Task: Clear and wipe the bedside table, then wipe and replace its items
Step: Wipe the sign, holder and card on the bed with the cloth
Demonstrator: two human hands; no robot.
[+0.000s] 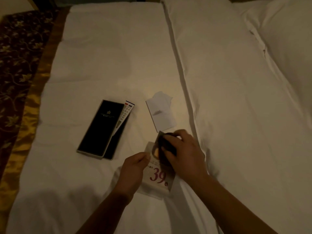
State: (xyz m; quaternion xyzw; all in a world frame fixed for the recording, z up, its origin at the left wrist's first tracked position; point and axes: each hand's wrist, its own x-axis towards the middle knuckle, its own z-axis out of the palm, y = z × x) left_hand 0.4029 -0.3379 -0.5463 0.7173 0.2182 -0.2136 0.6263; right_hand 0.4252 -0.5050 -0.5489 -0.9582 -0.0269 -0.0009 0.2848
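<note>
Wiping a printed card (158, 176) on the bed (118, 56).
Left hand (133, 173) pinches its edge; right hand (182, 154) grips a dark cloth (166, 146). Notepad (161, 115), black folder (101, 127), remote (125, 114) lie near.

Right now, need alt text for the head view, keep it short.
Two bare hands work over a white bed: the left hand steadies a card printed "39" while the right hand rubs it with a dark cloth. Beyond lie a black folder with a remote and a white notepad.

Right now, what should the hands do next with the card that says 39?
Probably slide the dark cloth under the right hand down over the 39 card; it covers only the top, and the left hand steadies the card's edge.
</note>
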